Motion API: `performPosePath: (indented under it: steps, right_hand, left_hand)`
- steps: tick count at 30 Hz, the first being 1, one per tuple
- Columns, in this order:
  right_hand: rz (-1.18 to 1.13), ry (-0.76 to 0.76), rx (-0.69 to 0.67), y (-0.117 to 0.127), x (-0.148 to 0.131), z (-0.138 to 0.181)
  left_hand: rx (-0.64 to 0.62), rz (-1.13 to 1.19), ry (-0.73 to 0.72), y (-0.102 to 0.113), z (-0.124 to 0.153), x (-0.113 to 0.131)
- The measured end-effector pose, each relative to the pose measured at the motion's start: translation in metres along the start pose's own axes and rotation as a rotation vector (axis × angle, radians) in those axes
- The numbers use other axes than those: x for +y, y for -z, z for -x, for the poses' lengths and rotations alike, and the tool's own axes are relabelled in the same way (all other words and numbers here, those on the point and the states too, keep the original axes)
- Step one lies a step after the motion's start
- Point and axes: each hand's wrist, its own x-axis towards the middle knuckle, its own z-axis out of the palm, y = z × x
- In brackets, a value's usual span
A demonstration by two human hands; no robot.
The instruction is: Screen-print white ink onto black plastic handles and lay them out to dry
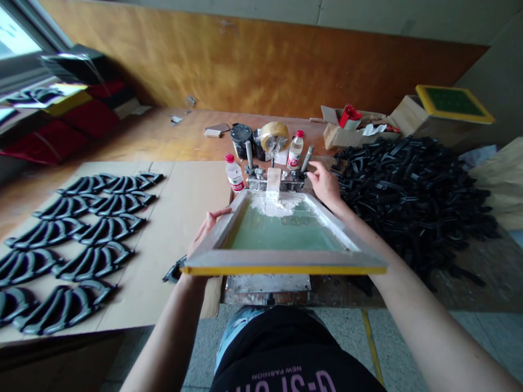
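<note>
A screen printing frame (286,258) with a whitish-grey border and a yellow front edge tilts up toward me. White paste lies on its green mesh (281,231) near the far end. My left hand (206,228) grips the frame's left side, with the thumb side hidden. At the back, a metal hinge clamp (261,182) with two upright rods holds the frame. My right hand (326,184) is curled in a pinch at the clamp's right end, by the right rod (307,158); any small part between the fingers is hidden. One black slatted part (175,269) is partly covered near my left forearm.
Rows of black curved parts (67,307) lie on cardboard (188,190) at left. A heap of black parts (408,201) fills the right. Behind the clamp stand two red-capped bottles (234,175), a dark tub (243,140) and a tape roll (274,133). Cartons (341,139) stand back right.
</note>
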Motion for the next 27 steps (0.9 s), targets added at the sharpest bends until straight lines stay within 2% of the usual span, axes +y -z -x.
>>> performPosePath:
  steps: [2, 3, 5, 6, 8, 10, 12, 14, 17, 19, 20, 21, 23, 25, 27]
  right_hand:
    - [-0.009, -0.145, -0.023, -0.004, 0.025, 0.018]
    - [-0.013, -0.176, -0.058, -0.011, 0.033, 0.031]
    - [-0.035, -0.127, -0.155, -0.032, 0.036, 0.06]
    - [-0.056, -0.051, -0.22, -0.043, 0.033, 0.074]
    - [-0.067, 0.143, -0.331, -0.063, 0.019, 0.098]
    - [-0.017, 0.273, -0.362, -0.072, -0.001, 0.116]
    - [0.053, 0.309, -0.294, -0.07, -0.024, 0.132]
    - [0.074, 0.393, -0.219, -0.065, -0.049, 0.15]
    - [-0.017, 0.72, -0.26, -0.062, -0.073, 0.174]
    - [-0.081, 0.814, -0.324, -0.063, -0.065, 0.176]
    - [-0.078, 0.757, -0.337, -0.063, -0.052, 0.171]
    - [-0.045, 0.64, -0.338, -0.061, -0.033, 0.162]
    - [0.108, 0.313, -0.334, -0.056, 0.011, 0.141]
    - [0.306, 0.079, -0.423, -0.051, 0.053, 0.121]
    - [0.423, -0.013, -0.517, -0.048, 0.081, 0.111]
  left_hand:
    - [-0.023, 0.125, -0.115, -0.015, -0.016, 0.016]
    - [-0.035, 0.167, -0.127, -0.022, -0.022, 0.022]
    - [-0.029, 0.223, -0.086, -0.033, -0.03, 0.027]
    - [-0.003, 0.247, -0.067, -0.036, -0.031, 0.024]
    - [0.044, 0.273, -0.018, -0.04, -0.023, 0.008]
    - [-0.013, 0.232, 0.167, -0.043, -0.007, -0.021]
    - [-0.135, 0.166, 0.432, -0.046, 0.015, -0.054]
    - [-0.189, 0.183, 0.608, -0.05, 0.036, -0.081]
    - [-0.079, 0.315, 0.651, -0.045, 0.057, -0.104]
    - [0.05, 0.317, 0.645, -0.021, 0.063, -0.114]
    - [0.135, 0.286, 0.637, -0.001, 0.065, -0.119]
    - [0.226, 0.241, 0.63, 0.022, 0.066, -0.125]
    - [0.446, 0.13, 0.601, 0.077, 0.07, -0.141]
    - [0.614, -0.003, 0.633, 0.13, 0.072, -0.158]
    - [0.634, -0.146, 0.752, 0.17, 0.071, -0.173]
